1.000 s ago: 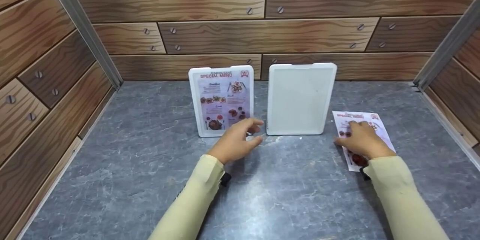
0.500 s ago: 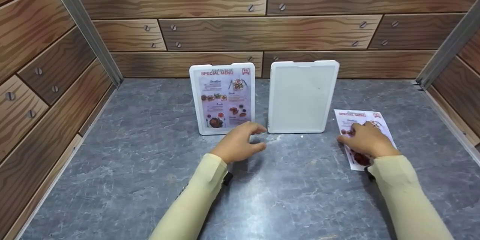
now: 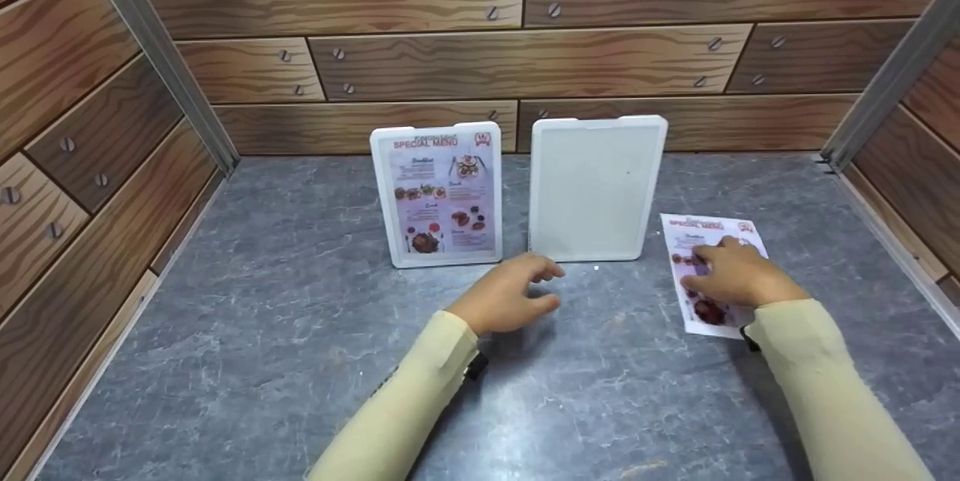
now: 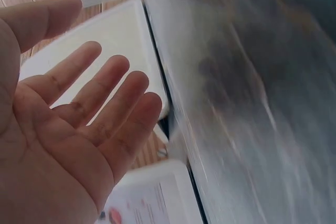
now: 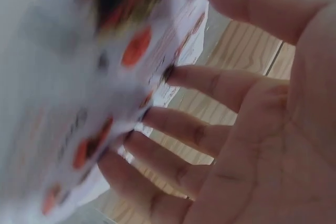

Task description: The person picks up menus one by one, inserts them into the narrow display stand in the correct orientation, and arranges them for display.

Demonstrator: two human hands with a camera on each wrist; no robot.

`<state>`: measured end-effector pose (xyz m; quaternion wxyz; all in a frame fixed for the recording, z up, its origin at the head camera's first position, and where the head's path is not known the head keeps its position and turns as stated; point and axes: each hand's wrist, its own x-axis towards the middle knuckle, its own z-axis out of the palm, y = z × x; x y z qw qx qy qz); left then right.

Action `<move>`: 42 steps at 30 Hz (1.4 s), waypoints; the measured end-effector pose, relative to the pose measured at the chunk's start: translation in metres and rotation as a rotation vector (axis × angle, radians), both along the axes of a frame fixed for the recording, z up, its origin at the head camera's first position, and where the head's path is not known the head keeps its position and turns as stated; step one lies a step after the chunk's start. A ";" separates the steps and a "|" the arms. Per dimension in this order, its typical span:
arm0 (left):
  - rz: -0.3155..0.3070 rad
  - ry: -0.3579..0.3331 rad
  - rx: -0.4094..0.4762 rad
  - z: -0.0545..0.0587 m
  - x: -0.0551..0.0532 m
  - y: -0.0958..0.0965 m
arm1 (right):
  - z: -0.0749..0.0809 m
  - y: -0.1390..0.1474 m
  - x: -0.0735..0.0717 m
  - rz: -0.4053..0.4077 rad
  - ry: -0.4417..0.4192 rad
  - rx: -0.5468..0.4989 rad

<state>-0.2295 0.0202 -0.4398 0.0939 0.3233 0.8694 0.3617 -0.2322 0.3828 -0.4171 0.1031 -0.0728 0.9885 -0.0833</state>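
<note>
Between the hands and the back wall stand two white display frames. In the left frame [image 3: 382, 196] is a printed "Special Menu" sheet with food pictures; the right frame [image 3: 589, 188] shows a plain white face. My left hand [image 3: 504, 295] hovers in front of the gap between them, fingers apart and palm bare in the left wrist view. To the right, a loose menu sheet [image 3: 679, 301] lies flat on the table. My right hand [image 3: 739, 275] has its fingertips on it, fingers spread and nearly straight in the right wrist view. Hand and wrist hide the sheet's lower right part.
The grey marbled table [image 3: 262, 346] is bounded by a wood-patterned back wall [image 3: 420, 68] and similar side walls. Metal strips [image 3: 161, 53] run up the corners. A small white speck [image 3: 596, 268] lies before the right frame.
My left hand has moved right, from before the left frame to the gap between the frames. My right hand has shifted slightly right over the sheet. The camera view has shifted a little.
</note>
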 end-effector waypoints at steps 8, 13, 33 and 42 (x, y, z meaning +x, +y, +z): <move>-0.070 0.072 -0.050 0.001 0.001 0.014 | 0.007 -0.027 0.012 0.053 -0.023 0.049; -0.111 0.104 -0.090 0.004 0.006 0.022 | 0.010 -0.046 0.021 0.095 -0.031 0.079; -0.372 0.254 -0.427 -0.003 0.024 0.048 | 0.019 -0.088 0.024 0.237 -0.202 -0.179; -0.349 0.220 -0.466 0.009 0.031 0.038 | 0.020 -0.099 0.017 0.272 -0.121 -0.194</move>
